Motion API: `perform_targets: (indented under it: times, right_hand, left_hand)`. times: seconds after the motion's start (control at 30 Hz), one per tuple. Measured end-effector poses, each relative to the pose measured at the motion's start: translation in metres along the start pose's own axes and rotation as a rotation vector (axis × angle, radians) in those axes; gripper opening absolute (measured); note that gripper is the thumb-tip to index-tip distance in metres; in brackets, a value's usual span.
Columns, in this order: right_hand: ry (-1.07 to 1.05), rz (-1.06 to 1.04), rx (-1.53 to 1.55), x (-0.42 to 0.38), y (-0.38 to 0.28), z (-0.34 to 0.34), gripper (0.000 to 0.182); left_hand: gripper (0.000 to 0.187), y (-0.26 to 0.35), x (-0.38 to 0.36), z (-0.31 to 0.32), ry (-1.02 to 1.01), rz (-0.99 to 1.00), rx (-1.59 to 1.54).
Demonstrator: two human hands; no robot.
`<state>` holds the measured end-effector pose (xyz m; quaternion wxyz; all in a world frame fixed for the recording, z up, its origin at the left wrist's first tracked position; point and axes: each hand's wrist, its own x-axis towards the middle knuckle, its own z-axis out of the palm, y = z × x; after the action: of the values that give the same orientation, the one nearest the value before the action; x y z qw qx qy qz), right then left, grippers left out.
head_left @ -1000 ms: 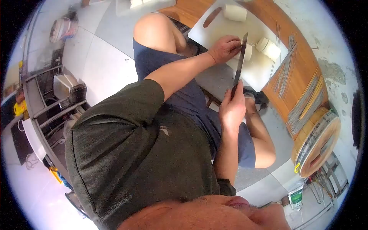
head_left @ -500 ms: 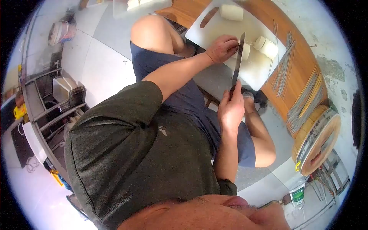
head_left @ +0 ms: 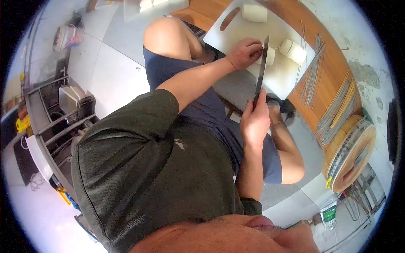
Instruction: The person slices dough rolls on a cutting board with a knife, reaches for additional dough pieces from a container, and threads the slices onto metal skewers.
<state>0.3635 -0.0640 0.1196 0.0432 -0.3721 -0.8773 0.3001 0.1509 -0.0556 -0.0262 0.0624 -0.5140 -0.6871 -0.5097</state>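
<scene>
My right hand [head_left: 255, 124] is closed around the dark handle of a long knife [head_left: 262, 69]. Its blade stands on edge across a white cylindrical piece [head_left: 270, 56], close beside my left fingertips. With curled fingers, my left hand [head_left: 244, 52] grips that piece at its near end. Underneath lies a white cutting board [head_left: 225, 40] with a handle slot. Another white cylindrical piece [head_left: 254, 13] rests near the board's far edge. Toward the right corner sits a cut white piece [head_left: 293, 51] with a slit across it.
Thin skewers [head_left: 312, 78] lie in bundles on the wooden table [head_left: 291, 8] right of the board. A round wooden block [head_left: 352, 158] leans at the table's end. At the upper left is a translucent tray [head_left: 168, 7] holding white pieces. A metal rack [head_left: 63, 122] stands at left.
</scene>
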Motion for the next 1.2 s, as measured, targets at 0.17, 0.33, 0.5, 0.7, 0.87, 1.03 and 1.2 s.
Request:
perform_targets:
  times: [0.17, 0.33, 0.5, 0.7, 0.87, 1.03, 1.2]
  right_hand:
    - [0.025, -0.026, 0.021, -0.002, 0.001, 0.0, 0.05]
    - [-0.007, 0.013, 0.011, -0.001, 0.002, 0.002, 0.05]
    - [-0.005, 0.023, 0.01, -0.002, 0.001, 0.002, 0.049]
    - [-0.026, 0.051, 0.026, -0.001, 0.002, 0.003, 0.049]
    - [-0.06, 0.077, 0.065, 0.0, 0.004, 0.002, 0.048]
    - [-0.064, 0.078, 0.059, 0.0, 0.008, 0.002, 0.048]
    - [-0.04, 0.038, -0.027, 0.001, 0.001, -0.001, 0.047]
  left_hand:
    - [0.02, -0.002, -0.001, 0.002, 0.011, 0.007, -0.008]
    - [0.019, -0.002, -0.003, 0.003, 0.024, 0.002, -0.006]
    - [0.02, 0.003, -0.005, 0.001, 0.009, -0.1, -0.027]
    - [0.02, -0.004, -0.006, -0.001, 0.119, -0.497, -0.25]
    - [0.023, 0.002, -0.001, -0.005, 0.163, -0.506, -0.248]
    - [0.017, -0.004, -0.001, -0.001, 0.107, -0.231, -0.117]
    - [0.019, -0.001, -0.002, 0.004, 0.035, -0.086, -0.011]
